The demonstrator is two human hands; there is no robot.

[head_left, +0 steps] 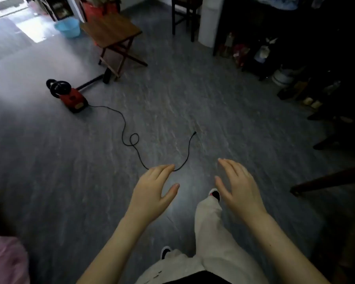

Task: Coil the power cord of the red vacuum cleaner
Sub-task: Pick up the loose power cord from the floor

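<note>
The small red vacuum cleaner with a black handle (73,98) stands on the grey marbled floor (213,99). Its black suction tube (90,82) goes from its back end to the legs of a brown wooden folding stool (111,30), which stands just behind the vacuum cleaner. A light blue plastic bucket (68,27) is further behind it, beside the stool.

The thin black power cord (123,128) is not coiled. It leaves the front end of the vacuum cleaner and lies loose on the floor toward the person. It makes one small loop on the way, then a wide bend, and it finishes at the plug end (194,132), which lies well apart from the vacuum cleaner.

Both hands are held out with the palms down, well in front of the vacuum cleaner. The left hand (154,191) is released, its fingers are straight and grasp nothing. Its fingertips cover the lowest part of the wide bend of the cord, and I cannot tell if they touch it. The right hand (238,187) is also released and holds nothing. It is on the far side of the bend from the vacuum cleaner and does not touch the cord.

Below the hands there are the white trousers (211,232) of the person and one black and white shoe (215,194).
</note>
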